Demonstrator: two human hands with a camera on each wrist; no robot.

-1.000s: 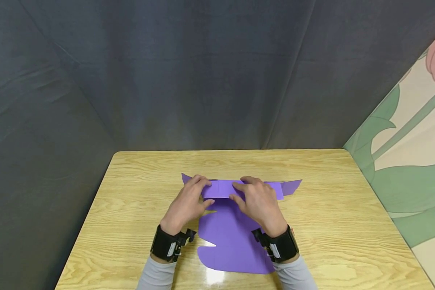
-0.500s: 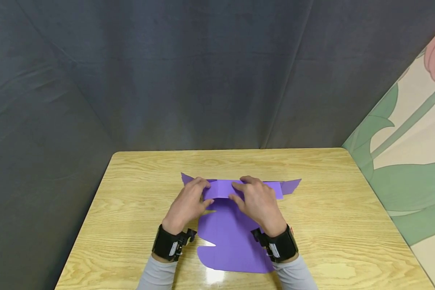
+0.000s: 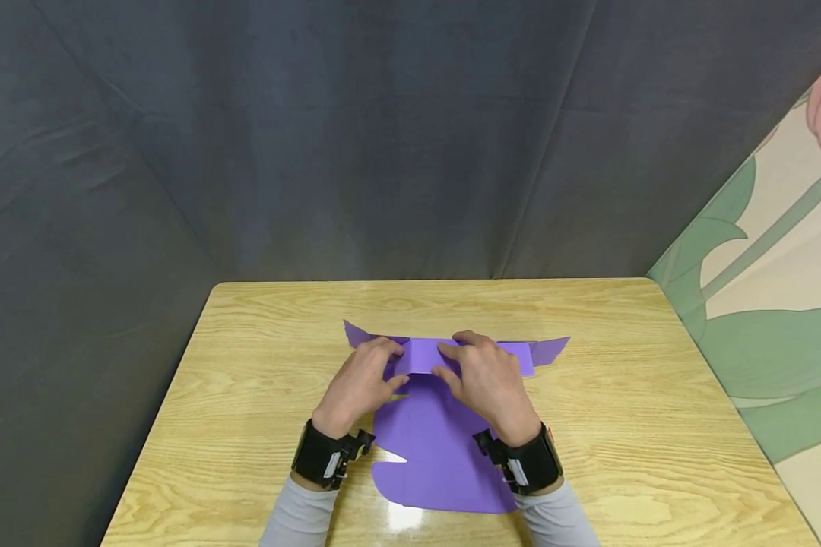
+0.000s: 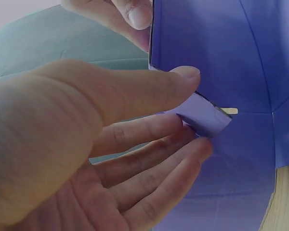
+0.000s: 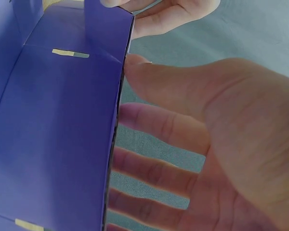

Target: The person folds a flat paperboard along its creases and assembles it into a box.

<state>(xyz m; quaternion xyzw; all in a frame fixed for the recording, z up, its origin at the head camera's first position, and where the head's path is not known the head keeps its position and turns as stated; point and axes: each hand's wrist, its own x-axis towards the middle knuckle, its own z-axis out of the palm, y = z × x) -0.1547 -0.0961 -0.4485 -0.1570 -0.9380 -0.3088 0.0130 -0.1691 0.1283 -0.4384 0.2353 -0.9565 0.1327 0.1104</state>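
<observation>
A purple cardboard box blank [image 3: 441, 456] lies on the table with its far panel [image 3: 426, 355] raised. My left hand [image 3: 360, 384] pinches the end flap [image 4: 204, 116] of that panel between thumb and fingers, and the flap bends at its crease. Farther right, my right hand [image 3: 491, 380] holds the panel's upper edge, thumb on the near face and fingers behind, as the right wrist view shows. Narrow slots [image 5: 62, 52] cut through the cardboard near its creases. Pointed side flaps [image 3: 550, 351] stick out past both hands. Part of the blank's right side is hidden under my right arm.
The wood-grain table [image 3: 657, 425] extends around the blank. A dark curtain [image 3: 383, 152] hangs behind and to the left, and a floral cloth [image 3: 780, 304] hangs at the right. Both wrists carry black strapped cameras [image 3: 534, 460].
My left hand has shifted slightly right and turned the left end flap further in along its crease. The left pointed side flap has risen a little. My right hand has stayed in place.
</observation>
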